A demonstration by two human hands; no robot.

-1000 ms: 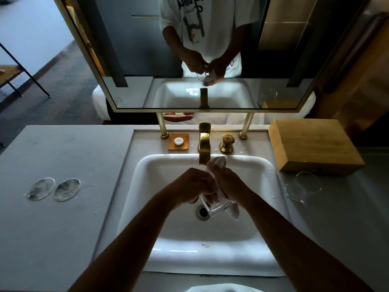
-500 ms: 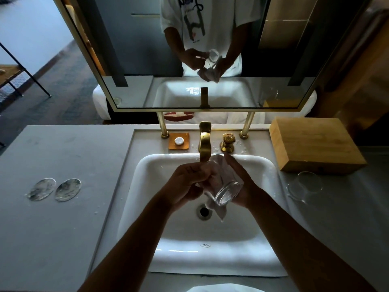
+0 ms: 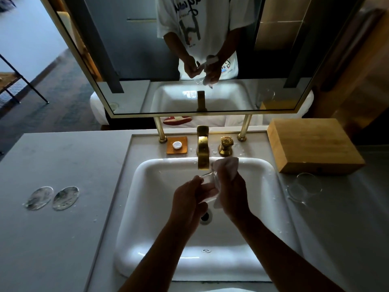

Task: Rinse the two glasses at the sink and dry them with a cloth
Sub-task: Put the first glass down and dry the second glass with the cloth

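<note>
Over the white sink (image 3: 147,207), my left hand (image 3: 187,201) grips a clear glass (image 3: 209,182) that lies tilted between both hands. My right hand (image 3: 232,194) holds a white cloth (image 3: 228,165) bunched against the glass; a cloth corner hangs below the hands. Much of the glass is hidden by fingers and cloth. A second clear glass (image 3: 304,187) stands alone on the counter to the right of the sink, in front of the wooden box.
A gold faucet (image 3: 203,148) and its knob (image 3: 226,146) rise behind the basin, with an orange soap dish (image 3: 176,145) to their left. A wooden box (image 3: 313,144) sits at the right. Two round coasters (image 3: 52,198) lie on the grey counter at left. A mirror hangs behind.
The glass has been turned in my hands, its base no longer facing me. The cloth has shifted up to the far side by the faucet. The hands stay over the drain.
</note>
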